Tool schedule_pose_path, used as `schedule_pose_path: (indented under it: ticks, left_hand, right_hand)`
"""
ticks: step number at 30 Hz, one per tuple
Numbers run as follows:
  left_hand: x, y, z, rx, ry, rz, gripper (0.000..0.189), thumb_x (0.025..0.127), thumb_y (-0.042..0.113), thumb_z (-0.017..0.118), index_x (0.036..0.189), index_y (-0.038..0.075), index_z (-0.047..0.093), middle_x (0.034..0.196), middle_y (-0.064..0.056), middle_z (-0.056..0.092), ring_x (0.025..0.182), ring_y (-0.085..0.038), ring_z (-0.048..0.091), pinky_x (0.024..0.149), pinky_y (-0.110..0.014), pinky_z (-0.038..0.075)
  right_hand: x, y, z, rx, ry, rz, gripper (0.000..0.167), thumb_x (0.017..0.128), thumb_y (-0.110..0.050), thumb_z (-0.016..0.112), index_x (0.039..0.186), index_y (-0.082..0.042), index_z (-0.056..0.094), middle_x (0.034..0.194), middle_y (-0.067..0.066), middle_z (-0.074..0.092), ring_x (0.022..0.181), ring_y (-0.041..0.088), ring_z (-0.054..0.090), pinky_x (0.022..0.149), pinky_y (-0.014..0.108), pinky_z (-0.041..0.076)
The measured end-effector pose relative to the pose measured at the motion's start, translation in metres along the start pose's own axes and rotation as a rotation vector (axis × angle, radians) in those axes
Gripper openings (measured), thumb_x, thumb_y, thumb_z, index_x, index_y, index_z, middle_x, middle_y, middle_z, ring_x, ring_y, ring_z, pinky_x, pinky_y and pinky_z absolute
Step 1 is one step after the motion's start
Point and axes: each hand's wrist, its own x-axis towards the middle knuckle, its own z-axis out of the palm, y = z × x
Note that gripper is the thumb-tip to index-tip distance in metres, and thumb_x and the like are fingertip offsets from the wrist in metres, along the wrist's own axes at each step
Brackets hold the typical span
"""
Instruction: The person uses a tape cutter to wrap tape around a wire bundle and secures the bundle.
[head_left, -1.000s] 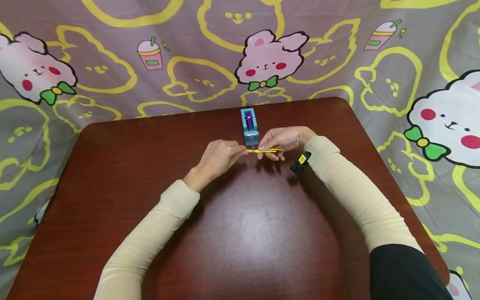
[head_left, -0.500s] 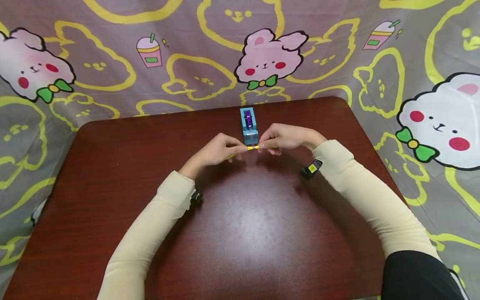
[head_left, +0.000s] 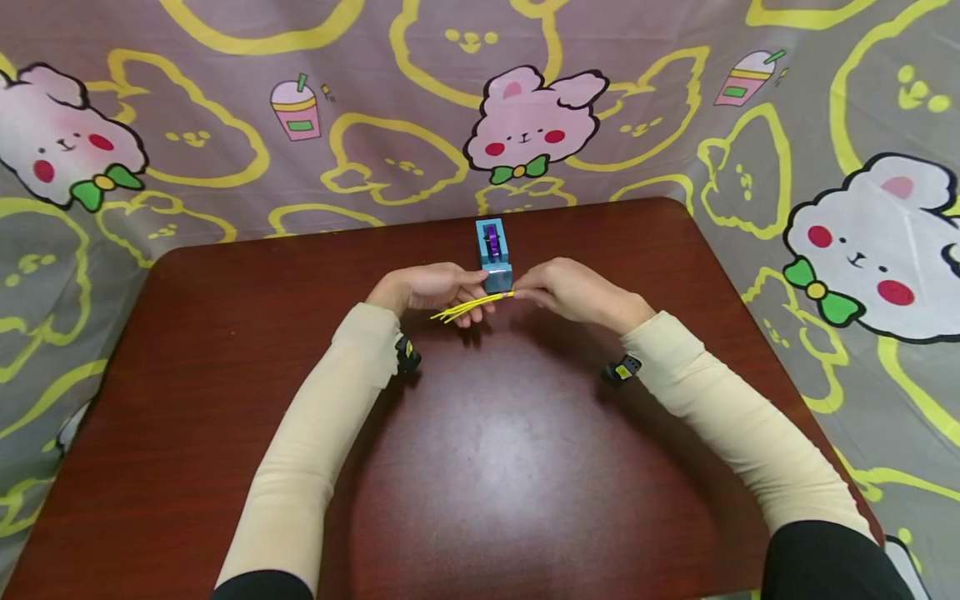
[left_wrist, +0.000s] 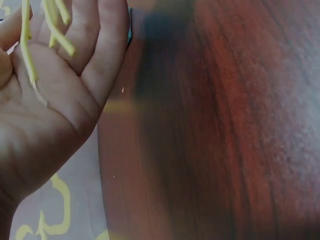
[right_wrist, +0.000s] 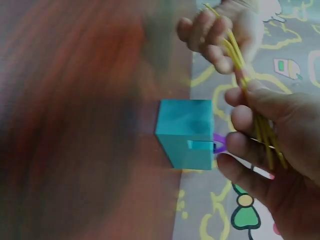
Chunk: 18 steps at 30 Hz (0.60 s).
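Observation:
A bundle of thin yellow wires (head_left: 474,307) is held just in front of the tape dispenser. My right hand (head_left: 577,287) pinches it near its middle between thumb and fingers, as the right wrist view (right_wrist: 262,92) also shows. Palm up, my left hand (head_left: 435,286) lies behind the bundle's left part, its fingers loosely extended. Splayed wire ends (left_wrist: 27,60) cross this palm in the left wrist view, one with a pale thin tip. The light-blue tape dispenser (head_left: 497,279) with a purple tape core (head_left: 492,239) stands between and beyond both hands.
A dark reddish-brown table (head_left: 480,467) spreads beneath the hands. Cartoon-printed cloth (head_left: 405,167) hangs behind its far edge and along its right side. Black devices (head_left: 622,369) are worn on both wrists.
Both hands first pinched the bundle near its middle. The left hand has since turned palm up and loosened, while the right keeps its pinch. The wires now fan out to the left.

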Motion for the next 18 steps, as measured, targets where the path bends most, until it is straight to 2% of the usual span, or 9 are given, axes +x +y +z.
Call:
schedule_pose_path:
  ticks: [4,10,18]
  left_hand:
    - [0.003,0.001,-0.001,0.015,0.009,-0.003,0.053,0.111,0.030,0.039,0.121,-0.018,0.060,0.082,-0.012,0.066,0.073,-0.023,0.063,0.074,-0.035,0.056]
    - [0.003,0.001,0.001,0.044,0.006,0.012,0.050,0.109,0.028,0.044,0.118,-0.019,0.060,0.077,-0.010,0.065,0.072,-0.021,0.062,0.074,-0.035,0.056]
    - [-0.002,0.002,0.003,0.068,-0.005,0.033,0.044,0.108,0.020,0.048,0.122,-0.021,0.057,0.076,-0.008,0.066,0.069,-0.018,0.061,0.072,-0.032,0.055]
  right_hand:
    - [-0.004,0.000,0.008,-0.060,0.078,-0.032,0.011,0.097,-0.011,0.069,0.104,-0.008,0.077,0.092,0.003,0.072,0.080,0.013,0.063,0.078,0.036,0.054]
    - [-0.008,0.000,0.017,-0.107,0.158,-0.072,0.009,0.096,-0.009,0.069,0.102,-0.007,0.076,0.090,0.005,0.071,0.080,0.015,0.063,0.076,0.039,0.054]
    - [-0.007,0.000,0.017,-0.156,0.186,-0.112,0.011,0.097,-0.012,0.068,0.103,-0.007,0.076,0.088,0.005,0.070,0.079,0.017,0.062,0.074,0.038,0.053]
